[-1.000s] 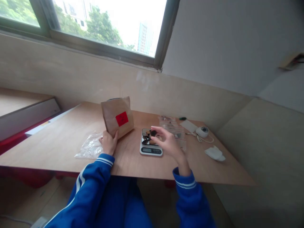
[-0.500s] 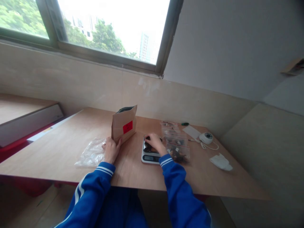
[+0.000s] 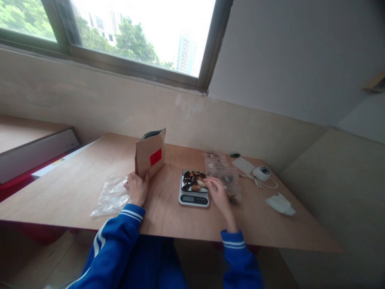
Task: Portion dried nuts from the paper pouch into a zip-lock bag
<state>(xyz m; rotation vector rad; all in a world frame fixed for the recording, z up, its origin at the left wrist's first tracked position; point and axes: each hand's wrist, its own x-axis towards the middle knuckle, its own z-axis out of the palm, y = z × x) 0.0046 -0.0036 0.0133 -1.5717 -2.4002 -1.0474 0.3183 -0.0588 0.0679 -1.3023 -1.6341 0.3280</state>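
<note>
My left hand [image 3: 137, 189] grips the lower left end of an upright brown paper pouch [image 3: 143, 159]. The pouch has a red label and its top gapes open. A crumpled clear plastic bag [image 3: 110, 196] lies against that hand's left side. On a small digital kitchen scale [image 3: 194, 200] is a spread of dark, brown and pale dried pieces [image 3: 194, 180]. My right hand [image 3: 217, 190] is at the right edge of the scale's plate, fingertips drawn together by a pale piece. Whether something is between them is too small to tell.
Right of the scale lie several clear zip bags [image 3: 224, 172] with dark contents. Beyond them are a green-handled tool [image 3: 235, 155], a white card [image 3: 243, 165], a white dome camera [image 3: 261, 173] with its cable, and a crumpled white tissue [image 3: 280, 204]. A wall borders the table's back.
My right hand has drawn back from over the scale's plate to its right edge, uncovering the dried pieces. The pouch and my left hand have shifted slightly left.
</note>
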